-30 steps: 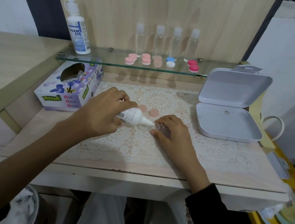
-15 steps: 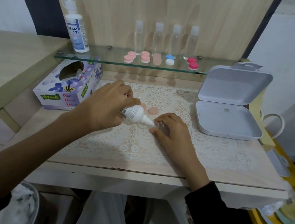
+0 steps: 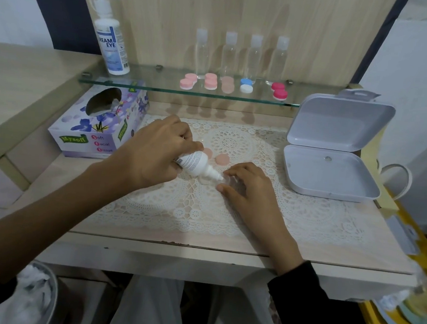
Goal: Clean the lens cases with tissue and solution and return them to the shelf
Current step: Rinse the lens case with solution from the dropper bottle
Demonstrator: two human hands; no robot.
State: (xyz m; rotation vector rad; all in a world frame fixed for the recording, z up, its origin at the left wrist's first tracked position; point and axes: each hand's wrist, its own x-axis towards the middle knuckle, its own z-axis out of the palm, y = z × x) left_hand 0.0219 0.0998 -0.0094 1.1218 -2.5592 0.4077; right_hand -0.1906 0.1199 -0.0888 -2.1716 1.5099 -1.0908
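Clear plastic lens case [image 3: 231, 181] open on the lace mat [image 3: 202, 212], steadied between fingertips and thumb of the right hand [image 3: 249, 188]; too transparent to tell whether wet or dry. Aimed at it, nozzle almost touching: small solution bottle [image 3: 194, 161], tilted down, gripped in the curled left hand [image 3: 151, 156]. Just behind, loose on the mat: two peach caps [image 3: 221, 160], unscrewed.

Judged mid-task, at the wetting step for this one case. Left for it, apparently: wipe with tissue, screw caps back on, return to the glass shelf [image 3: 149, 85].

Up there already, in a row: five capped cases [image 3: 227, 85], pink, pink, peach, blue-and-white, red; cannot tell which cleaned, which waiting.

No tissue out on the worktop [image 3: 328, 252]; tissue box [image 3: 99, 128] at the left, within reach. Crumpled white tissue in the bin [image 3: 30, 293] below left, possibly from wiping already done.

Further out: large solution bottle [image 3: 110, 41] and four clear bottles [image 3: 228, 57] on the shelf; white hinged box [image 3: 334, 157] open at the right.
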